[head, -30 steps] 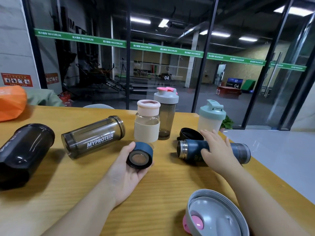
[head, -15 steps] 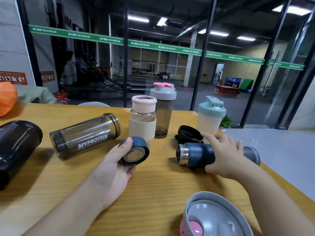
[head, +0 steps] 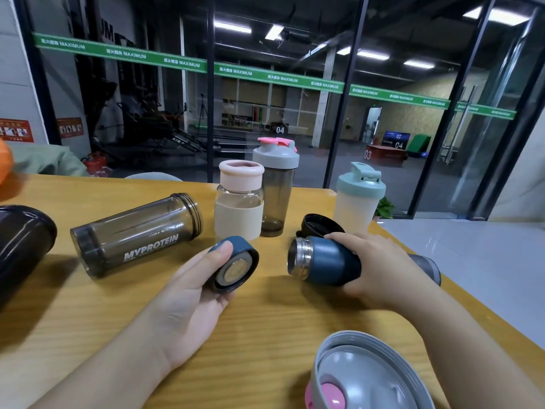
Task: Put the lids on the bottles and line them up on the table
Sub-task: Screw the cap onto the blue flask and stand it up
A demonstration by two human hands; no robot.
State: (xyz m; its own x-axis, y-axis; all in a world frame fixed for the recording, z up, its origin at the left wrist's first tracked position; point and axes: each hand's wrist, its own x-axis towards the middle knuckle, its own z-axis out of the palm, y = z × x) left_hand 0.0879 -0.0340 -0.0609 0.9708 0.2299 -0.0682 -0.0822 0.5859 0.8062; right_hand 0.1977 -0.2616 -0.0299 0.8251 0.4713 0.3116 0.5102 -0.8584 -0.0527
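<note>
- Since a second ago, the right hand (head: pixel 380 267) has closed round the blue flask (head: pixel 327 261) and raised its steel mouth off the table (head: pixel 88 335); before, it only lay on top.
- Left hand (head: pixel 188 293) has brought the blue cap (head: pixel 234 265) up, its open side turned toward the flask's mouth, a gap between them.
- Thumb on the cap's top edge, fingers curled beneath; both hands grip their pieces, apart from each other.
- At 12 o'clock stand three lidded bottles: pink-lid jar (head: pixel 239 202), grey shaker (head: pixel 276 184), mint shaker (head: pixel 358 199).
- At 10 o'clock, the MYPROTEIN bottle (head: pixel 135 234) lies lidless on its side; a black bottle (head: pixel 20 246) lies at 9.
- Black lid (head: pixel 320 225) rests just behind the flask.
- Grey lid (head: pixel 365 376) lies inside up at 5 o'clock.
</note>
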